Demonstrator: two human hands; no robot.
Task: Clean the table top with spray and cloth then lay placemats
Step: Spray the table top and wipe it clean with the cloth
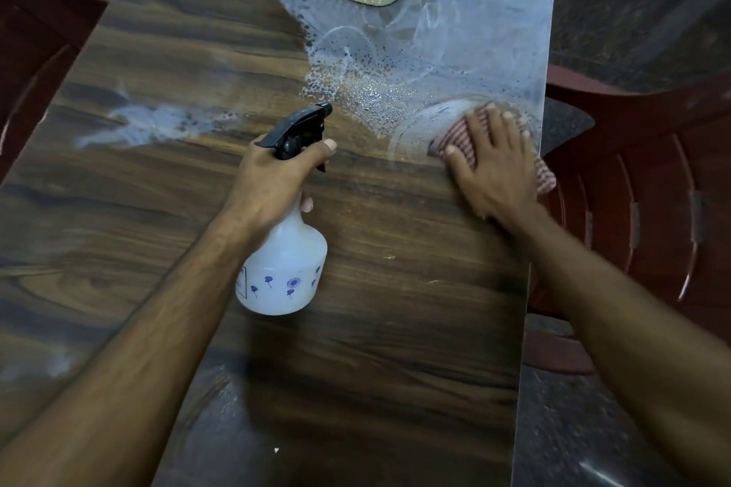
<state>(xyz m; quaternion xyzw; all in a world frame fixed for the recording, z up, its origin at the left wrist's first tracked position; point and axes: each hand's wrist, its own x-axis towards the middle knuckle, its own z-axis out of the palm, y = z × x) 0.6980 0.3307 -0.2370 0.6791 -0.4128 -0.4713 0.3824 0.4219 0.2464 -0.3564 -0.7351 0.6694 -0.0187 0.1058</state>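
Right hand [492,162] flat, fingers spread, pressing striped cloth [472,130] at table [158,210] right edge; unwiped droplets [348,87] lie left-forward; left hand [273,178] gripping spray bottle [283,269], nozzle forward.

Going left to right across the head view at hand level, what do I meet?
Spray smear → left hand gripping the spray bottle → wet droplets → right hand flat on the striped cloth → red chair.

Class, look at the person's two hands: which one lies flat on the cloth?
The right hand: it presses the striped cloth by the table's right edge. The left hand grips the spray bottle.
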